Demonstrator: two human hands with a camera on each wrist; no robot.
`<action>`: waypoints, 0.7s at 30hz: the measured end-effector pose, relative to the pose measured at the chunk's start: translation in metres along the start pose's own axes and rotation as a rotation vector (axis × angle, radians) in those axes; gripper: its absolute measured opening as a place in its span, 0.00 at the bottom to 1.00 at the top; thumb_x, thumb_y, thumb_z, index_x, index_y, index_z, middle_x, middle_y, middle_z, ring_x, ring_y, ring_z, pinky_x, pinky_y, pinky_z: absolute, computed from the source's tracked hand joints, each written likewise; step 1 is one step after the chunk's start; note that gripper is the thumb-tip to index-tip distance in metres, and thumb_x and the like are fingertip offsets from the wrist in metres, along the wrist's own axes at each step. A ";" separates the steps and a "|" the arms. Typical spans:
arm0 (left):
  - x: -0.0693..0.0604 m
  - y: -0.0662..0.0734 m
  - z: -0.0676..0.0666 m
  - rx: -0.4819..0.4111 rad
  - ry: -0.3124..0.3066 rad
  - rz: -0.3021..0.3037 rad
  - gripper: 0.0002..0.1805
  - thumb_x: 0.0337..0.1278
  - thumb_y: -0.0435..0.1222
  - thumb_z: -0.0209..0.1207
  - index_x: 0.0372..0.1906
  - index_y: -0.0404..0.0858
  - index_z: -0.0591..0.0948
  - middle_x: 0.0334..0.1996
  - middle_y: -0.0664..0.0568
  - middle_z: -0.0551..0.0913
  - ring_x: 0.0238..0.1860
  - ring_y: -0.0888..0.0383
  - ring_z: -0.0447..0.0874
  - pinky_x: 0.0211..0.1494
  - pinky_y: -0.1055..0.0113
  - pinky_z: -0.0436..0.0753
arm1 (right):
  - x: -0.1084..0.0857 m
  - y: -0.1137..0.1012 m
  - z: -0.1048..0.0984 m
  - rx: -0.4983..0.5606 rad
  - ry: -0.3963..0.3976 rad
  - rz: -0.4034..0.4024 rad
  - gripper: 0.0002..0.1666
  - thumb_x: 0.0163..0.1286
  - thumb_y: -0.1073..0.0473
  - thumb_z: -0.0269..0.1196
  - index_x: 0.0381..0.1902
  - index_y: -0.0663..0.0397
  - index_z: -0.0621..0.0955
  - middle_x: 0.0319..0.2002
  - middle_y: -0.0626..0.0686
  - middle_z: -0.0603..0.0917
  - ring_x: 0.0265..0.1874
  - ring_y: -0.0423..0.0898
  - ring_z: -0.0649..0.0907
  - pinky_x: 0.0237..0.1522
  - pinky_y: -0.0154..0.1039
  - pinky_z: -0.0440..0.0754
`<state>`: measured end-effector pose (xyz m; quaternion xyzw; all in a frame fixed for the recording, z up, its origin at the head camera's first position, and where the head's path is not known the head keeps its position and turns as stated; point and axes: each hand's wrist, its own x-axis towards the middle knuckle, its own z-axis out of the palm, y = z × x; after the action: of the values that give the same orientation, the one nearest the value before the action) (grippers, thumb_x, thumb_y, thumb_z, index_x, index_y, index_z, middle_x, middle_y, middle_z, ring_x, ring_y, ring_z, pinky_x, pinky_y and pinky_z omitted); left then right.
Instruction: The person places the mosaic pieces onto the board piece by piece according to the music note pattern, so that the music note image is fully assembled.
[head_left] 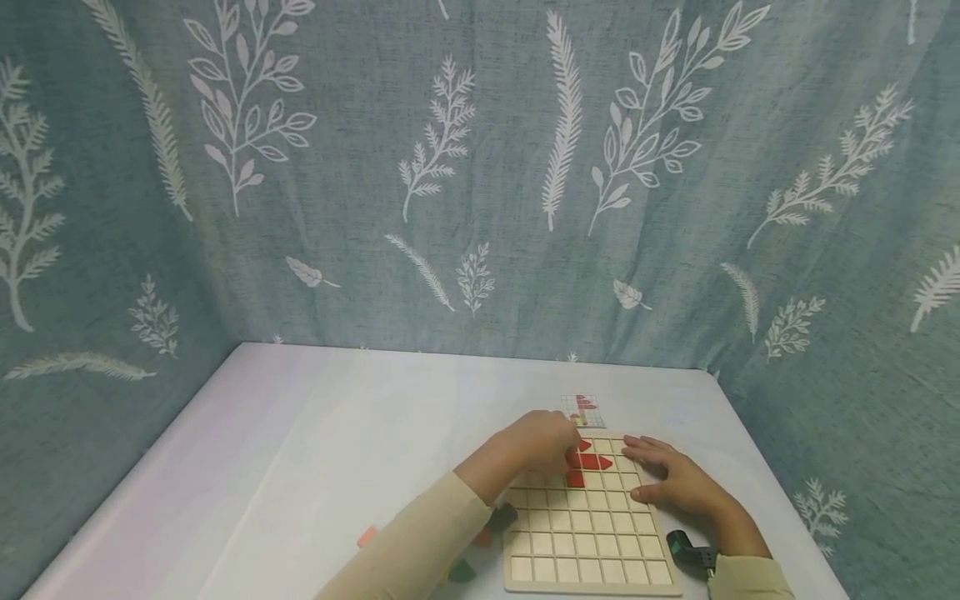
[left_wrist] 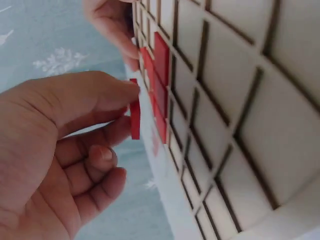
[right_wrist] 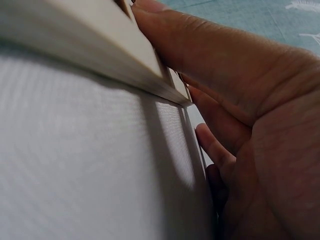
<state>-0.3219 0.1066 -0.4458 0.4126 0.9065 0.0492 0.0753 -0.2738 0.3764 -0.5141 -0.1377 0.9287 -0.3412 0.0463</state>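
Red piece [left_wrist: 134, 112] in grip, a person's left hand [head_left: 543, 440] works over the far part of a gridded board [head_left: 585, 570] on a white worktop [head_left: 300, 467]. Thumb and index finger pinch the piece, seen edge-on in the left wrist view, where a gap appears between it and the board; the remaining fingers curl loosely below. The right hand [head_left: 678, 479] lies spread along the board's right edge, fingers near the far right corner, thumb set apart from them on the rim.

Other red pieces [head_left: 592, 462] sit on the squares near the board's far edge. The board itself lies closer to the worktop's right edge than to its left. Between board and far edge is a small printed card [head_left: 583, 412]. Green pieces [head_left: 503, 517] and orange pieces [head_left: 367, 536] are scattered by the board's left edge, some half hidden by the left sleeve [head_left: 420, 542]. A dark device [head_left: 681, 548] shows at the right wrist, and a leaf-patterned curtain [head_left: 480, 183] hangs behind.

Judging by its thin, flat profile, the piece should be light and stiff, perhaps a little slick, and unlikely to break in ordinary handling. Opposite edges offer the best hold, with 2 fingertips kept high to leave the underside free. The board looks rigid and is best steadied by its raised rim.
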 end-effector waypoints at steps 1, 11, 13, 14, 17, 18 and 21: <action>0.002 0.001 -0.001 0.024 0.008 0.015 0.06 0.50 0.40 0.70 0.26 0.52 0.83 0.22 0.66 0.77 0.25 0.65 0.74 0.33 0.69 0.75 | 0.000 0.000 0.000 0.004 0.000 0.005 0.48 0.46 0.42 0.76 0.63 0.57 0.77 0.69 0.58 0.67 0.70 0.66 0.56 0.64 0.69 0.49; 0.020 0.019 0.011 -0.005 0.032 0.152 0.05 0.52 0.44 0.70 0.30 0.50 0.85 0.24 0.69 0.79 0.28 0.71 0.76 0.35 0.75 0.76 | 0.000 -0.002 0.000 0.005 -0.004 -0.039 0.46 0.49 0.43 0.75 0.63 0.58 0.76 0.69 0.58 0.68 0.70 0.67 0.56 0.63 0.70 0.50; 0.021 0.021 0.017 -0.011 0.025 0.164 0.04 0.52 0.44 0.70 0.29 0.51 0.85 0.24 0.70 0.79 0.27 0.72 0.76 0.35 0.76 0.76 | 0.000 -0.002 0.001 0.013 -0.004 -0.034 0.46 0.48 0.43 0.75 0.63 0.58 0.76 0.69 0.57 0.68 0.70 0.66 0.56 0.63 0.70 0.50; 0.022 0.022 0.020 -0.005 0.026 0.167 0.05 0.52 0.44 0.70 0.29 0.51 0.84 0.23 0.70 0.79 0.27 0.72 0.75 0.35 0.77 0.76 | 0.000 -0.002 0.001 0.018 -0.005 -0.028 0.47 0.48 0.43 0.75 0.63 0.58 0.76 0.69 0.57 0.68 0.70 0.66 0.56 0.63 0.70 0.50; 0.024 0.025 0.023 0.022 0.036 0.177 0.06 0.52 0.44 0.69 0.25 0.52 0.83 0.20 0.70 0.77 0.24 0.71 0.73 0.32 0.76 0.74 | 0.001 -0.001 0.002 0.022 -0.001 -0.010 0.47 0.47 0.42 0.75 0.63 0.57 0.76 0.69 0.56 0.68 0.71 0.65 0.56 0.63 0.70 0.50; 0.025 0.026 0.024 0.033 0.040 0.182 0.07 0.52 0.44 0.69 0.25 0.52 0.83 0.19 0.70 0.76 0.23 0.71 0.72 0.31 0.76 0.74 | 0.001 0.000 0.002 0.024 0.004 -0.003 0.48 0.47 0.42 0.75 0.63 0.57 0.76 0.69 0.55 0.68 0.71 0.64 0.56 0.64 0.69 0.50; 0.028 0.027 0.023 0.063 0.053 0.204 0.07 0.52 0.45 0.69 0.24 0.52 0.83 0.19 0.69 0.75 0.23 0.71 0.71 0.31 0.76 0.73 | 0.001 0.001 0.001 0.029 0.011 0.001 0.48 0.47 0.42 0.75 0.63 0.57 0.76 0.69 0.55 0.68 0.71 0.64 0.56 0.64 0.69 0.50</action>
<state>-0.3157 0.1463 -0.4674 0.5036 0.8624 0.0389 0.0329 -0.2744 0.3765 -0.5160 -0.1347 0.9239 -0.3556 0.0431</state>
